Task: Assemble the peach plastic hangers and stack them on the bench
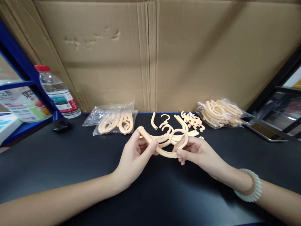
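Note:
My left hand (pixel 135 153) and my right hand (pixel 195 152) together grip one curved peach plastic hanger piece (pixel 164 153) just above the black table (pixel 70 163). The left fingers pinch its left end, the right fingers curl around its right end. Just behind it lie several loose peach plastic pieces (pixel 171 131), among them a small hook (pixel 165 117) and a curved strip (pixel 153 121). A pale bead bracelet (pixel 251 188) sits on my right wrist.
Two clear bags of the same peach parts lie on the table, one at back left (pixel 115 121), one at back right (pixel 221 113). A water bottle (pixel 57 91) and blue shelving (pixel 21 75) stand left; a cardboard wall (pixel 150 53) rises behind; a tablet (pixel 275 125) lies right.

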`<state>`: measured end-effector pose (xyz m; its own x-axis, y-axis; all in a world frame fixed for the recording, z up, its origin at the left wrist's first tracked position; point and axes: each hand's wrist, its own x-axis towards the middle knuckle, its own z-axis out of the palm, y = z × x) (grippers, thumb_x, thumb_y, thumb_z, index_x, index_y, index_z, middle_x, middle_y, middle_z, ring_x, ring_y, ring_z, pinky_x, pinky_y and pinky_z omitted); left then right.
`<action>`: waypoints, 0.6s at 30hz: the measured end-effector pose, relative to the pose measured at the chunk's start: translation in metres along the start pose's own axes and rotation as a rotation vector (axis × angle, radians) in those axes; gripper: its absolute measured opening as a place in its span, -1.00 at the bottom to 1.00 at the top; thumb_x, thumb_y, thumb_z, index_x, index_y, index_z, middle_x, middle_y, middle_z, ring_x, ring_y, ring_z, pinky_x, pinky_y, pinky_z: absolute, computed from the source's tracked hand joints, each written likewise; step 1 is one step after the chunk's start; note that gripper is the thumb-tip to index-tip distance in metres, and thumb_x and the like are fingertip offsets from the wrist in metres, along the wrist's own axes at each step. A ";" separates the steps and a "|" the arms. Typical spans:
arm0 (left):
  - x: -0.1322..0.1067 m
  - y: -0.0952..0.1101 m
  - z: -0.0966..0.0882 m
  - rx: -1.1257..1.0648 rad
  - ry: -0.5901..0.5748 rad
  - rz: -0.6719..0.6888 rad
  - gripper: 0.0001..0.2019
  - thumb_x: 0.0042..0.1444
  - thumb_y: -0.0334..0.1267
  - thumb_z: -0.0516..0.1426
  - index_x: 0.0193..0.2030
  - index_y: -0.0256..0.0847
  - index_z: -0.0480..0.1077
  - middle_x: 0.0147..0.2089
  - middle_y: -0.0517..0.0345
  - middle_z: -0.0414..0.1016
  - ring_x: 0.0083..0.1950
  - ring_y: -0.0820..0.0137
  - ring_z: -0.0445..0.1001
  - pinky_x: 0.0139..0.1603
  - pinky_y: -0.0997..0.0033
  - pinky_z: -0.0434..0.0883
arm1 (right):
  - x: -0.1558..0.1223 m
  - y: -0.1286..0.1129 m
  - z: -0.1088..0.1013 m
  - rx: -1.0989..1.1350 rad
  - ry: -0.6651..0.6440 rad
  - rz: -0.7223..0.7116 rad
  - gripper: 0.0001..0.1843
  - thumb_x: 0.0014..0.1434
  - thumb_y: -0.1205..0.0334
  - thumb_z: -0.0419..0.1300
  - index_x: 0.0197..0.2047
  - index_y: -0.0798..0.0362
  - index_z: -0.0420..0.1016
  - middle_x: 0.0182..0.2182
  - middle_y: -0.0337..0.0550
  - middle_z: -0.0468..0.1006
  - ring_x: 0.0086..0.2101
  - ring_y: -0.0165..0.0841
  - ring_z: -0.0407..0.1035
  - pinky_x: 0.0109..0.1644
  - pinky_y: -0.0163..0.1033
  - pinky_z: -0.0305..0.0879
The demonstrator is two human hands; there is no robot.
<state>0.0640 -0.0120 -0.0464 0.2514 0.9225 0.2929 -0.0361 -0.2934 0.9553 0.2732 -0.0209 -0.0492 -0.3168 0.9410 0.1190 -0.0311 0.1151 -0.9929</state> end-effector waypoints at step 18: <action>-0.010 0.006 0.015 -0.174 -0.195 -0.328 -0.83 0.03 -0.31 0.31 -0.21 -0.27 0.53 -0.21 0.08 0.57 -0.24 0.41 0.49 -0.14 0.47 0.46 | 0.001 -0.002 -0.003 -0.015 0.035 -0.049 -0.74 0.04 0.06 0.39 -0.41 0.12 0.60 -0.59 -0.22 0.49 -0.59 -0.45 0.35 -0.51 -0.32 0.38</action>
<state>0.0760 -0.0273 -0.0442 0.4541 0.8906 -0.0256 -0.0820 0.0704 0.9941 0.2757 -0.0195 -0.0472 -0.2818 0.9446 0.1684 -0.0314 0.1663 -0.9856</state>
